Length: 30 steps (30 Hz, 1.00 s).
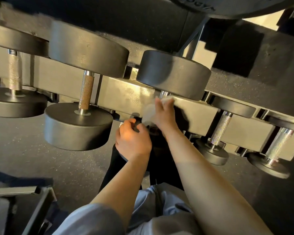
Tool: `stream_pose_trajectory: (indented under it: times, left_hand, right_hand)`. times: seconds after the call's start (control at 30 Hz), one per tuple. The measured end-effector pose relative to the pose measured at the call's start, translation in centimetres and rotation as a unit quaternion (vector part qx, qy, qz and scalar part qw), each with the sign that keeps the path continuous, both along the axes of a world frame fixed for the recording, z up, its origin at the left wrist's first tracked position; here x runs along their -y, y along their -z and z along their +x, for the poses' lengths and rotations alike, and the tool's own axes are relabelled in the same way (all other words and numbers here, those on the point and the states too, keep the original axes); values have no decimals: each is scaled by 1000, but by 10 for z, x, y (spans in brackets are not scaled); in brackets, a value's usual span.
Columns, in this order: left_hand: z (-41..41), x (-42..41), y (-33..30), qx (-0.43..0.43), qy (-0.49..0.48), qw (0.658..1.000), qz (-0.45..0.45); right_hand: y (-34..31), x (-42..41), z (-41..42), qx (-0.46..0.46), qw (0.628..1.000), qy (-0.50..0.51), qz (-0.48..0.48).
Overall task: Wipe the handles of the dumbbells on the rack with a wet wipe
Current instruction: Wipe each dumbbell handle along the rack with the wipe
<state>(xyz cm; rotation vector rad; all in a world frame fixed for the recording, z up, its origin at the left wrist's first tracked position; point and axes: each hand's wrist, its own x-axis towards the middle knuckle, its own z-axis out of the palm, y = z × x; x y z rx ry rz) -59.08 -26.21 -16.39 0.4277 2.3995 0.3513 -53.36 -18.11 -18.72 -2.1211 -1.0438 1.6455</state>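
we found the floor (24, 150) dark and speckled under everything. the rack (126, 97) ran across the view as a pale metal beam, tilted down to the right, with five dumbbells lying across it. the two large dumbbells (85, 92) on the left showed their handles bare. the middle dumbbell (173, 73) had its far weight above the beam, and its near weight was mostly hidden behind our hands. two smaller dumbbells (219, 128) sat to the right. our right hand (161, 114) was wrapped round the handle of the middle dumbbell, gripping the white wet wipe (148, 111) against it; part of the wipe hung loose to the left. our left hand (132, 138) was curled over the near end of the same dumbbell, gripping its dark edge, just below the wipe.
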Motion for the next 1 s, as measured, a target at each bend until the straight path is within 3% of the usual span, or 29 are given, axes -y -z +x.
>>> stream_pose_trajectory:
  times: [0.17,0.33,0.43,0.63,0.77,0.83,0.9,1.0]
  left_hand:
    - [0,-1,0,-3,-1,1000,-1]
    - [0,-1,-2,-2,9,1000,-2]
    - [1,-1,-3,-1,11,1000,-2]
    - [0,-1,-1,3,12,1000,-8]
    - [0,-1,-1,3,12,1000,-11]
    - [0,-2,-2,5,14,1000,-17]
    - [0,-2,-2,11,15,1000,-23]
    - [-2,-3,-3,19,19,999,-33]
  right_hand:
    - [9,-15,-8,18,996,79,24]
    - [11,26,9,18,993,-104,-62]
    - [12,21,12,-6,991,-125,-55]
    - [14,-19,-10,2,988,155,-10]
    - [2,-30,-12,-134,944,296,-57]
    - [-4,-36,-2,-189,940,259,-120]
    - [-8,-37,8,-209,950,158,-170]
    - [-3,-23,10,-165,957,104,-212]
